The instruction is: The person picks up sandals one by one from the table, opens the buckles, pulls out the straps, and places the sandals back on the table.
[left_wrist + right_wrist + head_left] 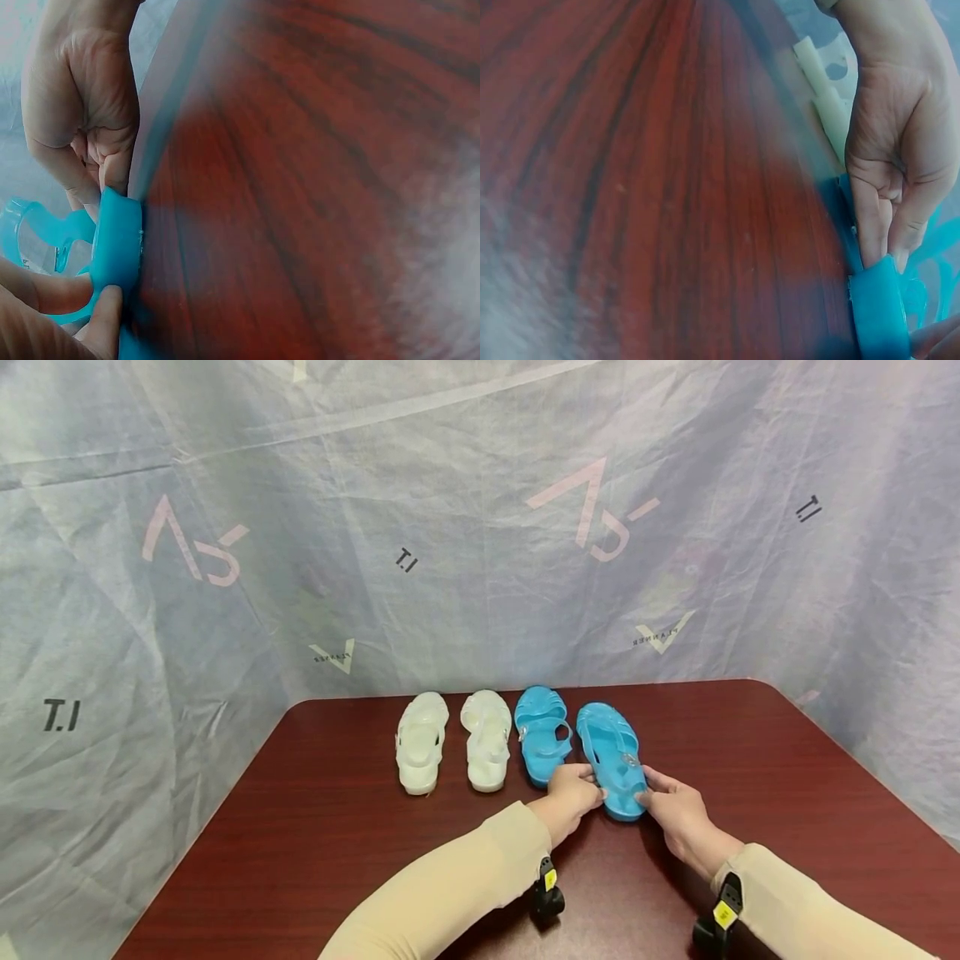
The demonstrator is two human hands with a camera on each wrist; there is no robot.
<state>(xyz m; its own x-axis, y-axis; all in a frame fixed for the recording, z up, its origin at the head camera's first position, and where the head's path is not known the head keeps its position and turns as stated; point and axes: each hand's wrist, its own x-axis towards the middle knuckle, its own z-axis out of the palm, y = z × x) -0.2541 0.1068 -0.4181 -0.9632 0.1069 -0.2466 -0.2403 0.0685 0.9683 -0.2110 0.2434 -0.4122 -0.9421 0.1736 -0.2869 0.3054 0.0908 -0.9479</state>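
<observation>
A blue jelly sandal (pixel 613 760) lies tilted at the right end of a row, heel toward me. My left hand (pixel 576 791) pinches its heel end from the left side, thumb and finger on the rim. From the right, my right hand (pixel 678 810) pinches the same heel end. The left wrist view shows the thick blue heel (pixel 118 240) between both hands. Left of it, close by, lies the other blue sandal (pixel 542 735), its strap curving out. Two whitish sandals, one (pixel 487 739) nearer and one (pixel 422 743) farther left, complete the row.
The dark red wooden table (pixel 315 860) has its far edge just behind the sandals. A grey printed cloth (pixel 480 527) hangs behind and at both sides. A black wrist camera (pixel 547 893) is strapped to the left sleeve, another (pixel 716 922) to the right.
</observation>
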